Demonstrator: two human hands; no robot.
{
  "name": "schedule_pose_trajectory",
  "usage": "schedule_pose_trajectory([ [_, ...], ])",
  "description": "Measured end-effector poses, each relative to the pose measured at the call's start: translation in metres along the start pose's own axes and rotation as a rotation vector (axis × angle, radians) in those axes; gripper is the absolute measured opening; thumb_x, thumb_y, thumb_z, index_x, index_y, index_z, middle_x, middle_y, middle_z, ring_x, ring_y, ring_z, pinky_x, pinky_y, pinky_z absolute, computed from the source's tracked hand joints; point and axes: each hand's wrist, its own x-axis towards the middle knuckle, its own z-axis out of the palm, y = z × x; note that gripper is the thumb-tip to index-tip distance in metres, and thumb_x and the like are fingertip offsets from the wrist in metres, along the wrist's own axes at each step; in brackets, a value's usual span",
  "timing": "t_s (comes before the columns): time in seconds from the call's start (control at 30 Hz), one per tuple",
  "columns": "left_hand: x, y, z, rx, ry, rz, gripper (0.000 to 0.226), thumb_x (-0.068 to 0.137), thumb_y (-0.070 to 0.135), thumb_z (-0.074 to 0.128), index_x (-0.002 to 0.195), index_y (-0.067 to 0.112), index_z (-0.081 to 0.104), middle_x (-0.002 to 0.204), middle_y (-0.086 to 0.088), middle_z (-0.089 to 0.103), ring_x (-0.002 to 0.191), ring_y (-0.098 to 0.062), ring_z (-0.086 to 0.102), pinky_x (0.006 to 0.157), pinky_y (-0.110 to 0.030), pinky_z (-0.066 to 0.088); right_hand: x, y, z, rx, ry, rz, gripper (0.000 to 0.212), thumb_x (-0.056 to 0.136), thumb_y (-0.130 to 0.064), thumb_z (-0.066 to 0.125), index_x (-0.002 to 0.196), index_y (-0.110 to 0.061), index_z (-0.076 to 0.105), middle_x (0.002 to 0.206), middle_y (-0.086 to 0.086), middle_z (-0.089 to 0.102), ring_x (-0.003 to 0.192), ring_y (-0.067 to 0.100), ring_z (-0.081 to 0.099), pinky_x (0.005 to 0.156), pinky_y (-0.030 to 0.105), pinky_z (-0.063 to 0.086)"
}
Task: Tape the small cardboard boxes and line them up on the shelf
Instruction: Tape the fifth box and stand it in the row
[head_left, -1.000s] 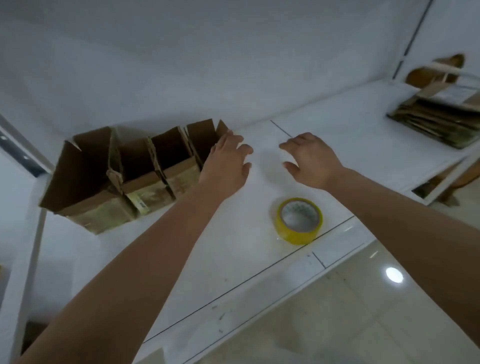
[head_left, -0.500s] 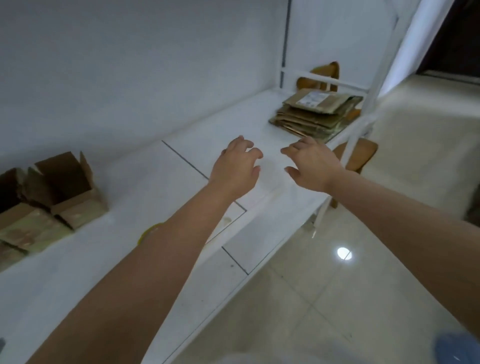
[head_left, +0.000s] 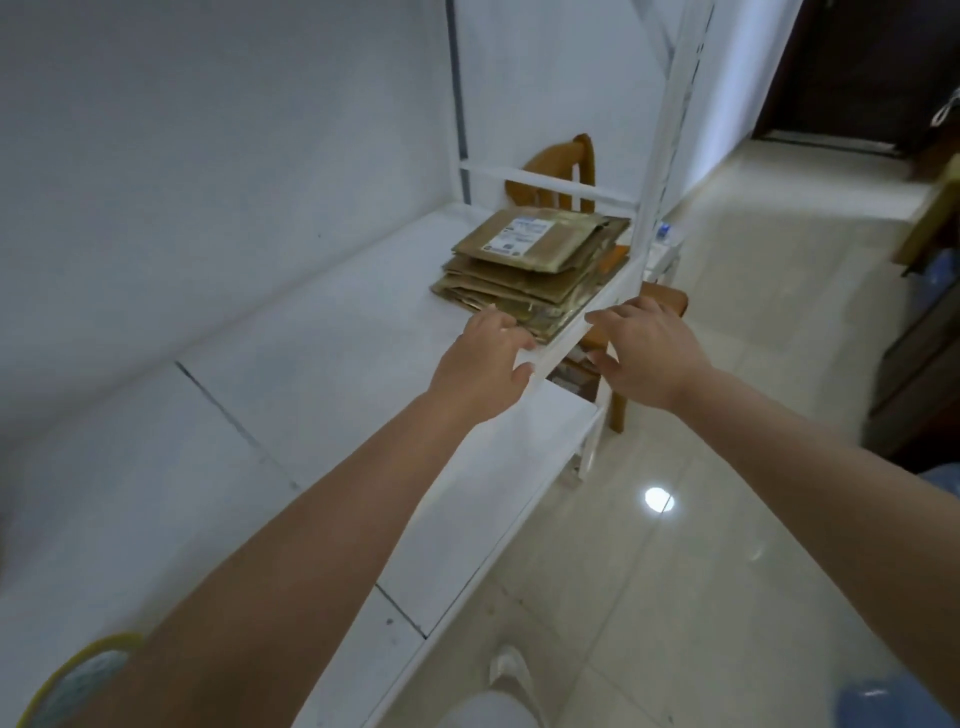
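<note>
Both grips hold nothing: our left hand (head_left: 485, 358) reaches with relaxed fingers to the near edge of the stack of flattened cardboard boxes (head_left: 535, 265) at the far end of the white shelf (head_left: 322, 364); our right hand (head_left: 649, 353) hovers spread just beside the shelf's front rail. Yellow tape roll (head_left: 78, 680) lies near-left, wooden chair (head_left: 563, 171) behind the stack.

Flattened boxes stacked at the shelf's far end

A pile of flattened brown cardboard boxes (head_left: 535, 265) lies on the white shelf (head_left: 332, 374); a yellow tape roll (head_left: 67, 680) sits at the near-left corner.
</note>
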Motion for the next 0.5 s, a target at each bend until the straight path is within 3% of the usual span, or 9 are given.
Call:
schedule_pose_trajectory([
  [0.33, 0.102, -0.029, 0.046, -0.148, 0.031, -0.091, 0.026, 0.094, 0.025, 0.060, 0.118, 0.016, 0.064, 0.136, -0.006, 0.045, 0.134, -0.020, 0.035, 0.092, -0.024, 0.034, 0.114, 0.065, 0.038, 0.084, -0.017, 0.029, 0.040, 0.094, -0.029, 0.054, 0.132, -0.017, 0.053, 0.123, 0.008, 0.063, 0.120, 0.031, 0.047, 0.102, 0.039, 0.034],
  [0.43, 0.130, -0.032, 0.046, -0.155, 0.034, -0.113, 0.025, 0.095, 0.026, 0.060, 0.117, 0.016, 0.064, 0.138, -0.005, 0.044, 0.142, -0.020, 0.027, 0.099, -0.032, 0.039, 0.145, 0.075, 0.046, 0.112, 0.014, -0.016, 0.042, 0.093, -0.024, 0.054, 0.134, -0.014, 0.053, 0.123, 0.009, 0.063, 0.118, 0.031, 0.049, 0.101, 0.040, 0.035],
  [0.5, 0.149, -0.037, 0.046, -0.139, 0.059, -0.132, 0.027, 0.094, 0.027, 0.060, 0.119, 0.015, 0.063, 0.136, -0.005, 0.045, 0.137, -0.020, 0.032, 0.101, -0.038, 0.045, 0.171, 0.083, 0.052, 0.128, 0.044, -0.047, 0.041, 0.093, -0.024, 0.053, 0.132, -0.013, 0.055, 0.122, 0.009, 0.064, 0.117, 0.031, 0.050, 0.102, 0.040, 0.035],
])
